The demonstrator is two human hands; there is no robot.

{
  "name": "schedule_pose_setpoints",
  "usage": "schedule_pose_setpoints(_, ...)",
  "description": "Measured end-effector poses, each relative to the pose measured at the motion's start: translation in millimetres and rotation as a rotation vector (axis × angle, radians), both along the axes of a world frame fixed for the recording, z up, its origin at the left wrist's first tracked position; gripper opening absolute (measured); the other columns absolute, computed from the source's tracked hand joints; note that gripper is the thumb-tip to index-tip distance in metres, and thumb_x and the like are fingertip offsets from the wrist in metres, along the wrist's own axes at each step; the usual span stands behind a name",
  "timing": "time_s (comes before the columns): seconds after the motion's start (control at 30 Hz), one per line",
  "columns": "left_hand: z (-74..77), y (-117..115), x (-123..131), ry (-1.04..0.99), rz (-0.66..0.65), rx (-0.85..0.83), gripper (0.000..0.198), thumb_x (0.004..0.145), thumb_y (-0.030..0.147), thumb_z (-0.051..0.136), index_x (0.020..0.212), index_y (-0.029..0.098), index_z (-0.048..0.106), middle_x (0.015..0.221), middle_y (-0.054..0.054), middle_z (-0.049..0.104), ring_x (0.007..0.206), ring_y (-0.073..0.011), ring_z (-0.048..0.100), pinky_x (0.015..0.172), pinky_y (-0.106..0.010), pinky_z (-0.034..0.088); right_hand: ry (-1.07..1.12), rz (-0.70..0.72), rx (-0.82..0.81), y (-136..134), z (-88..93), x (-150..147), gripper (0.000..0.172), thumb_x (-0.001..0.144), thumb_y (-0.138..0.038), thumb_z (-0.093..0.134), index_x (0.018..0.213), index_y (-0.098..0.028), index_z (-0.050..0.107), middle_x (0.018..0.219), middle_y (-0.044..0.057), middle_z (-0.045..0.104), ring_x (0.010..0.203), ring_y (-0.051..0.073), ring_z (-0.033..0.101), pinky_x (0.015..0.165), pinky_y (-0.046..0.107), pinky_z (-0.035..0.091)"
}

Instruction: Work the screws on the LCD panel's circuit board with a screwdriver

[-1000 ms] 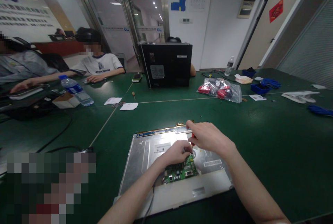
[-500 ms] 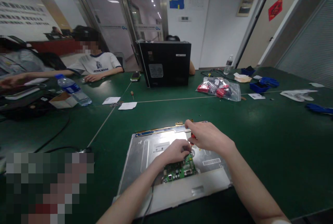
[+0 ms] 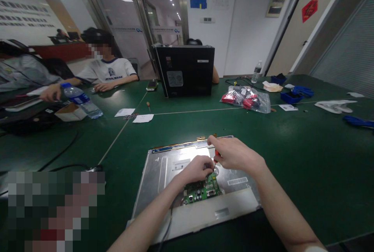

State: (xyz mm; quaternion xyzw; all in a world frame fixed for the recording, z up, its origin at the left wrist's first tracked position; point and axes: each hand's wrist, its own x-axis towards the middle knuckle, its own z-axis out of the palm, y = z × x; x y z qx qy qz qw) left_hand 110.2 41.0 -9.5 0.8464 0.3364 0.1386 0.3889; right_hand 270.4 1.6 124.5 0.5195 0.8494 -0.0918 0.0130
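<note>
My right hand [image 3: 237,152] is closed around the red handle of a screwdriver [image 3: 216,154]. The shaft points down at the upper right corner of a green circuit board [image 3: 210,185]. Beside that tip, my left hand [image 3: 198,169] has its fingers pinched together over the board; whatever they hold is hidden. The board is on the silver metal back of a display panel [image 3: 153,180], which lies flat on the table in front of me. My left forearm crosses the panel, and a dark cable [image 3: 170,220] runs off its front edge.
A black computer case [image 3: 189,74] stands on the green table [image 3: 292,158], a person partly behind it. A bag with red items [image 3: 248,99] lies right of it, blue gloves [image 3: 358,121] further right. At left are a water bottle [image 3: 83,102], a small box [image 3: 70,112] and two seated people.
Both my hands stay at nearly the same spot over the board, the screwdriver still in the right one. At far left, a person's hand has moved right, toward the water bottle.
</note>
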Motion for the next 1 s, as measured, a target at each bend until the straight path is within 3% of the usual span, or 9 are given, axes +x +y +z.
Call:
schedule_pose_setpoints(0.17, 1.8, -0.9, 0.3, 0.004, 0.010, 0.007, 0.014, 0.069, 0.004, 0.055, 0.069, 0.014, 0.064, 0.065, 0.001, 0.061, 0.062, -0.0123, 0.054, 0.061, -0.020, 0.039, -0.026, -0.064, 0.053, 1.1, -2.4, -0.2, 0.027, 0.084, -0.027, 0.052, 0.109, -0.018, 0.046, 0.085, 0.008, 0.069, 0.079, 0.026, 0.065, 0.057, 0.029, 0.034)
schedule_pose_setpoints(0.4, 0.2, 0.3, 1.1, 0.003, 0.010, 0.016, 0.014, 0.067, 0.004, 0.055, 0.070, 0.014, 0.065, 0.066, 0.001, 0.062, 0.063, -0.0127, 0.054, 0.062, -0.020, 0.040, 0.037, 0.057, 0.034, -1.8, -1.7, 2.9, 0.035, 0.078, -0.018, 0.055, 0.110, -0.018, 0.043, 0.098, 0.009, 0.067, 0.083, 0.022, 0.064, 0.058, 0.028, 0.035)
schedule_pose_setpoints(0.7, 1.4, -2.8, 0.9, -0.005, 0.014, 0.018, 0.012, 0.071, 0.007, 0.056, 0.070, 0.014, 0.066, 0.067, -0.001, 0.064, 0.064, -0.0139, 0.057, 0.063, -0.021, 0.041, -0.076, -0.102, 0.078, 3.0, -2.4, -3.8, 0.024, 0.085, -0.031, 0.053, 0.104, -0.018, 0.047, 0.087, 0.008, 0.069, 0.078, 0.025, 0.066, 0.055, 0.029, 0.033)
schedule_pose_setpoints(0.9, -1.7, -1.0, 1.3, -0.020, 0.002, 0.020, 0.015, 0.068, 0.003, 0.055, 0.072, 0.014, 0.065, 0.068, 0.000, 0.063, 0.064, -0.0133, 0.056, 0.062, -0.020, 0.040, -0.010, -0.008, 0.046, -1.5, -1.4, 0.9, 0.027, 0.079, -0.023, 0.053, 0.104, -0.018, 0.046, 0.099, 0.009, 0.066, 0.083, 0.024, 0.063, 0.059, 0.030, 0.035)
schedule_pose_setpoints(1.0, -2.4, -0.7, 1.2, -0.024, 0.003, 0.022, 0.014, 0.068, 0.003, 0.055, 0.070, 0.013, 0.064, 0.065, 0.001, 0.060, 0.062, -0.0128, 0.054, 0.060, -0.020, 0.039, -0.019, 0.004, 0.041, -1.5, -2.2, 1.1, 0.027, 0.079, -0.017, 0.050, 0.105, -0.018, 0.044, 0.094, 0.008, 0.067, 0.080, 0.023, 0.064, 0.057, 0.030, 0.034)
